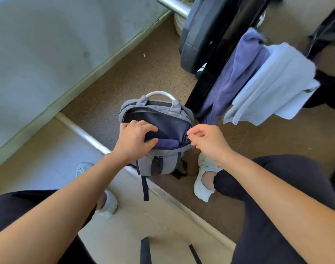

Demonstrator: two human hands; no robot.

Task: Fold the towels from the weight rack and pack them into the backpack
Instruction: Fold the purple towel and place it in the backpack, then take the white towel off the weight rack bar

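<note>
grey backpack (159, 164) stands open, left hand (136, 139) grips its near rim, right hand (207, 141) pinches its right edge, purple towel (168, 143) inside.

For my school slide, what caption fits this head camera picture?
Packing time: left hand and right hand hold open the grey backpack, purple towel inside.

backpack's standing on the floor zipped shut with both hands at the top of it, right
No, the backpack is open, not zipped shut: the head view shows a purple towel inside. It does stand on the floor, left hand and right hand at its top.
</note>
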